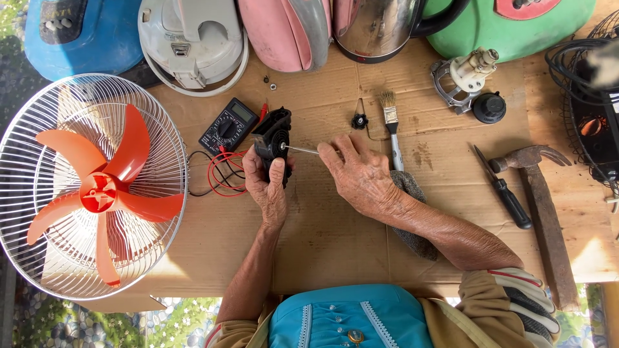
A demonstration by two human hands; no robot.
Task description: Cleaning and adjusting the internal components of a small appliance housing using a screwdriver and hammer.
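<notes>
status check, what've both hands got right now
Left hand shut on black motor housing, held upright over cardboard. Right hand pinching thin metal shaft sticking out of housing. Multimeter and its leads close beside left hand.

Bright sunlight, hard shadows, sharp focus, kettle glare

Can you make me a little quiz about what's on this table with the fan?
1. True or false: the left hand holds the black motor housing.
2. What colour are the fan blades inside the white wire guard?
3. Which tool lies nearest the right edge of the cardboard: A) paintbrush, B) hammer, C) multimeter?

Key: 1 true. 2 orange-red. 3 B; the right hand pinches the thin metal shaft sticking out of the housing.
</notes>
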